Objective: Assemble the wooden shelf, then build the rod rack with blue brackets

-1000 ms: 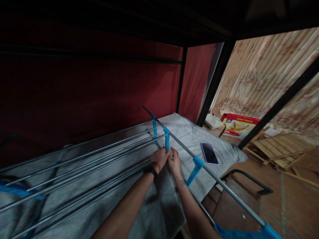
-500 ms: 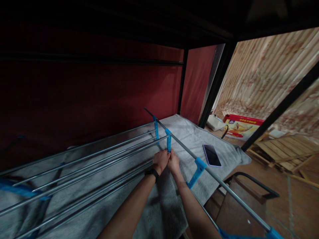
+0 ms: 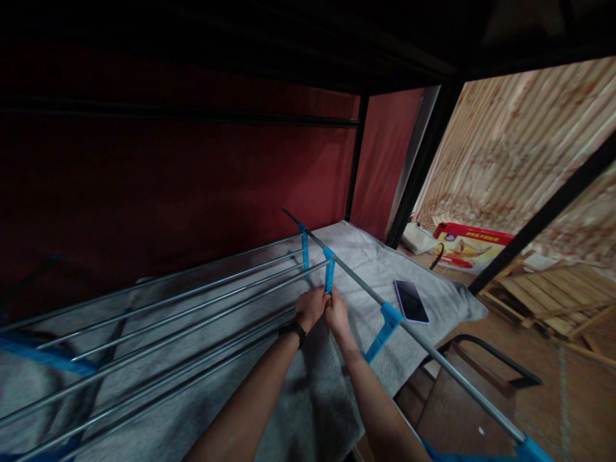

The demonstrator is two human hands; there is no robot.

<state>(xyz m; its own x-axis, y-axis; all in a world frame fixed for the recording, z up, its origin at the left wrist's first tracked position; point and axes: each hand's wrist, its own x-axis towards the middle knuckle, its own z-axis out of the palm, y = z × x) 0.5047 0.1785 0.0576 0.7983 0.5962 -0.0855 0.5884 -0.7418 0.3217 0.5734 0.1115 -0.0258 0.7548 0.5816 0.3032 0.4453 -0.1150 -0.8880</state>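
Note:
A rack of grey metal tubes (image 3: 206, 314) with blue plastic brackets lies across a grey cloth (image 3: 308, 417). Both hands meet at the lower end of one hanging blue bracket (image 3: 330, 273). My left hand (image 3: 310, 307), with a dark band at its wrist, is closed around that end from the left. From the right, my right hand (image 3: 337, 313) pinches the same end, its thumb pressed against it. The fingertips are partly hidden behind the hands. A long tube (image 3: 359, 280) runs above them through the bracket tops, and another blue bracket (image 3: 384, 330) hangs beside my right forearm.
A phone (image 3: 411, 301) rests on the cloth to the right. Below it stands a chair (image 3: 471, 391) with a black frame. Black metal posts (image 3: 423, 160) rise at the right. Beyond them are a red and yellow box (image 3: 474, 247) and a wooden slatted piece (image 3: 553, 292).
The hands keep their hold on the bracket's lower end. The whole view has shifted slightly, and the rack's bars at the left sit a little differently.

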